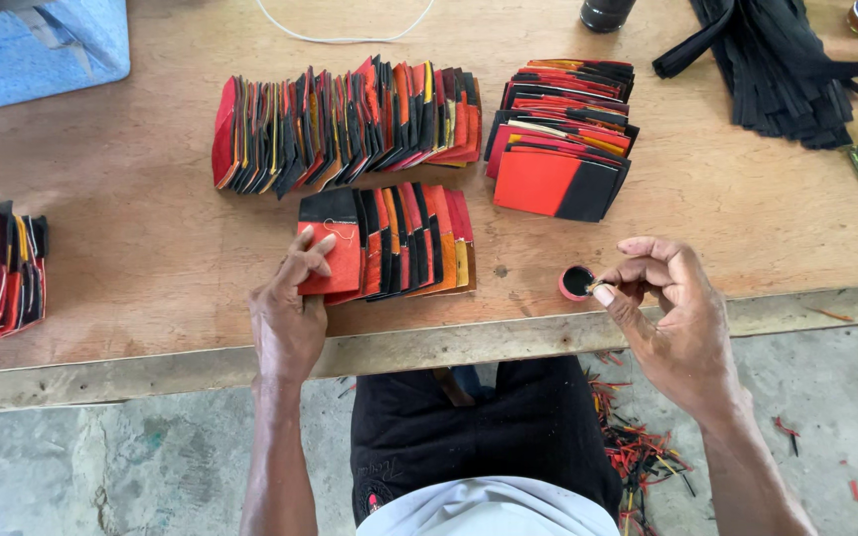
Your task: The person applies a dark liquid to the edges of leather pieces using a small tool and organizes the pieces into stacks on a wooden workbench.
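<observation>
- The left hand (290,313) presses flat, fingers spread and grasping nothing, on the front red piece of a fanned row of red, orange and black leather pieces (389,241) near the wooden table's (151,248) front edge.
- The right hand (672,318) pinches a thin applicator stick (600,286), its tip at a small round red cap of dark paste (576,282).
- Behind lie a longer fanned row (345,124), a stacked pile (560,139) and black straps (777,65).

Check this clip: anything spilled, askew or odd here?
Red, black and yellow scraps litter the floor under the table edge, beside the person's leg. On the table, the fanned stacks of pieces look orderly; nothing else stands out.
</observation>
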